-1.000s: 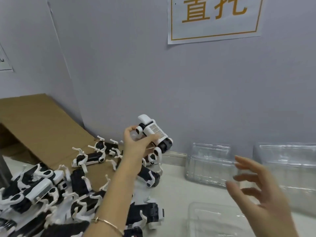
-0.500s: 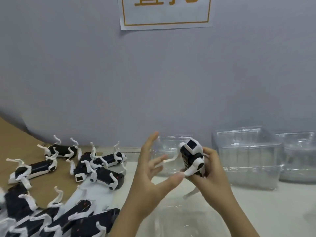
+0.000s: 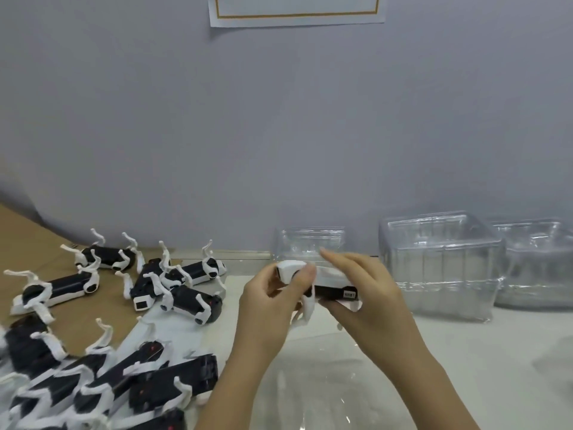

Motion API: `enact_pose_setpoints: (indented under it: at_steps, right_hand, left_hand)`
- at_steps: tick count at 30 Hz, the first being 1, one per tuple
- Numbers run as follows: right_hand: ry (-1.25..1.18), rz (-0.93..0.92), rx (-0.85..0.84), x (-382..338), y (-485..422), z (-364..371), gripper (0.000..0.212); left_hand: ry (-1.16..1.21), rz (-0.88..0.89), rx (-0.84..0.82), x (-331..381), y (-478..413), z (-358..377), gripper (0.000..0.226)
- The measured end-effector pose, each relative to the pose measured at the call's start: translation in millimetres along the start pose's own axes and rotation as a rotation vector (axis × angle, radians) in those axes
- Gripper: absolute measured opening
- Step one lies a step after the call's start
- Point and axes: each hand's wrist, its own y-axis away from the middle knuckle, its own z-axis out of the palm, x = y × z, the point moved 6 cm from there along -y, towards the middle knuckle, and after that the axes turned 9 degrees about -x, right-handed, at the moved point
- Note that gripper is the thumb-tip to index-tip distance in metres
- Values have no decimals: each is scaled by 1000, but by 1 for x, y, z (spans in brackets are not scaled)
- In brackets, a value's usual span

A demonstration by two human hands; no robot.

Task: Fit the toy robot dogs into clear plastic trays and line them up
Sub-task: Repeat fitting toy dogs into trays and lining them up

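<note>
I hold one black-and-white toy robot dog (image 3: pixel 328 290) lying sideways above the table, between both hands. My left hand (image 3: pixel 273 305) pinches its white head end with thumb and fingers. My right hand (image 3: pixel 369 293) grips its black body from the right, thumb underneath. A clear plastic tray (image 3: pixel 325 383) lies flat on the table just below my hands. Several more robot dogs (image 3: pixel 173 290) lie scattered at the left, legs sticking up.
Stacks of clear trays stand along the wall: a small one (image 3: pixel 310 240) behind my hands, a tall stack (image 3: pixel 440 262) to the right and another (image 3: pixel 536 262) at the far right. Brown cardboard (image 3: pixel 28 240) lies under the dogs at the left. The grey wall carries a paper sign (image 3: pixel 297 10).
The dog passed from my left hand at the pile over to both hands in front of me. It has turned from upright to lying sideways, and my left hand has closed onto its head.
</note>
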Motion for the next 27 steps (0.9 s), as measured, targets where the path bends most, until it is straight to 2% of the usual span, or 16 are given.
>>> enact_pose_setpoints:
  at_steps: [3, 6, 9, 12, 14, 15, 18, 19, 21, 23, 27]
  right_hand:
    - [-265, 142, -27, 4, -1, -8, 88]
    - [-621, 329, -133, 10, 2, -7, 75]
    - [-627, 319, -102, 8, 3, -8, 63]
    - [-556, 306, -75, 7, 3, -6, 59]
    - [-437, 269, -104, 3, 3, -7, 48]
    - [-307, 212, -111, -2, 3, -9, 46]
    - [276, 20, -49, -18, 2, -8, 60]
    - [410, -3, -39, -22, 2, -4, 64]
    - [467, -7, -3, -20, 2, -2, 63]
    - [305, 34, 25, -11, 2, -6, 54]
    - [-577, 317, -111, 24, 5, 1, 37]
  left_hand:
    - [258, -85, 17, -17, -6, -6, 51]
    - [402, -141, 3, -30, -8, -12, 40]
    - [559, -218, 19, -43, -7, -11, 44]
    - [564, -226, 8, -47, -7, -8, 46]
    - [495, -216, 36, -44, -7, -10, 48]
    - [441, -209, 55, -41, -6, -11, 54]
    - [313, -165, 81, -26, -1, -6, 78]
    - [286, -137, 88, -19, 1, -4, 73]
    - [231, -80, 83, -4, 5, -2, 59]
    - [230, -59, 33, 7, 6, -4, 50]
    - [271, 24, -153, 25, 9, -8, 46]
